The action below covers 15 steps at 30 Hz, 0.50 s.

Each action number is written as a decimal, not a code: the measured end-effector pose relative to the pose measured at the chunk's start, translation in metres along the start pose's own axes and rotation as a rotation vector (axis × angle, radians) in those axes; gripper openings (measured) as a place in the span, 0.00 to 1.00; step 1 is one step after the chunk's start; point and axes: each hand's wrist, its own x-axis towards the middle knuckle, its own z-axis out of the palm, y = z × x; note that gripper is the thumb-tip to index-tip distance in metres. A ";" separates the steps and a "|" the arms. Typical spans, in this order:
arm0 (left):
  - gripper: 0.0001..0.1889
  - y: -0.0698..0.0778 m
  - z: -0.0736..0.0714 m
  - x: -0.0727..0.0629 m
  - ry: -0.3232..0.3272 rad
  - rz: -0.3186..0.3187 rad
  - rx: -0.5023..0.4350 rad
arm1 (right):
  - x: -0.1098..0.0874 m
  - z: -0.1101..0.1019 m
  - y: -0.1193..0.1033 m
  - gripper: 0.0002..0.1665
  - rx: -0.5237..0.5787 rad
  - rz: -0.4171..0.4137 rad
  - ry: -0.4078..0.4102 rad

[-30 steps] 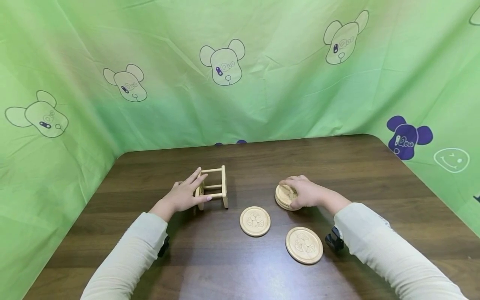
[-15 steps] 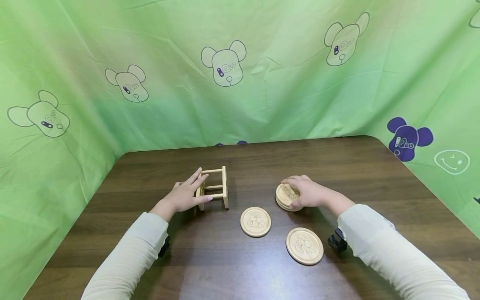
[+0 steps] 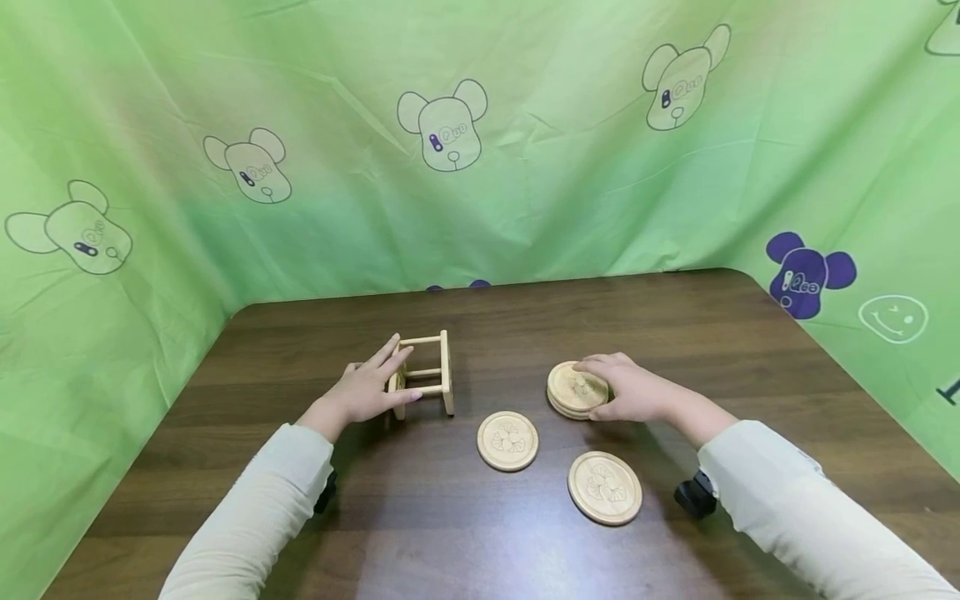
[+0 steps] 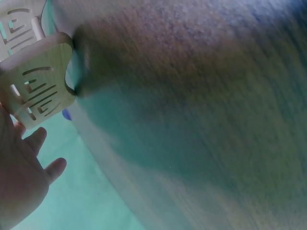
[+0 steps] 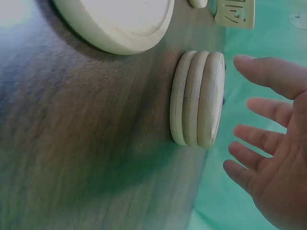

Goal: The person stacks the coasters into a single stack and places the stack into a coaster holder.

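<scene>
My left hand [image 3: 360, 392] rests on the left panel of a small light-wood coaster holder [image 3: 447, 375], its fingers spread and mostly straight. In the left wrist view, the holder's side panel [image 4: 38, 86] shows cut-out slots, and two fingertips stand free of it. Right of centre lies a stack of three round wooden coasters [image 3: 576, 388], with a leaf design on the top one. My right hand [image 3: 630, 388] hovers beside the stack's right edge with loosely extended fingers. The right wrist view shows a gap between these fingers and the stacked coasters [image 5: 197, 98].
Two single round coasters lie flat nearer me, one coaster [image 3: 507, 442] left of the stack and another coaster [image 3: 604, 488] in front of it. The brown wooden table [image 3: 420, 517] ends at a green curtain [image 3: 540, 200] printed with bear heads.
My right hand has let go of the coaster stack and drawn slightly to the right, uncovering more of the top coaster. The left hand and the holder look unmoved.
</scene>
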 end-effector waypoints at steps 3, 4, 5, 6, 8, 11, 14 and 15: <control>0.43 0.000 0.000 0.000 -0.004 -0.002 -0.010 | -0.004 0.001 0.000 0.35 0.003 -0.006 0.007; 0.43 0.000 0.000 0.001 -0.006 -0.002 -0.013 | -0.005 0.001 0.000 0.35 0.002 -0.007 0.008; 0.43 0.000 0.000 0.001 -0.007 -0.002 -0.016 | -0.007 0.001 0.000 0.35 0.003 -0.010 0.011; 0.43 0.000 -0.001 0.001 -0.008 -0.002 -0.017 | -0.008 0.001 0.000 0.35 0.005 -0.013 0.015; 0.43 0.000 -0.001 0.001 -0.011 0.000 -0.018 | -0.012 0.002 -0.001 0.35 0.005 -0.020 0.020; 0.43 0.000 -0.001 0.001 -0.011 -0.001 -0.014 | -0.016 0.003 -0.004 0.35 0.002 -0.036 0.027; 0.43 0.000 -0.001 0.000 -0.012 -0.003 -0.014 | -0.021 0.005 -0.007 0.35 -0.002 -0.050 0.030; 0.43 0.000 -0.001 0.000 -0.011 -0.005 -0.015 | -0.022 0.005 -0.008 0.35 -0.002 -0.052 0.029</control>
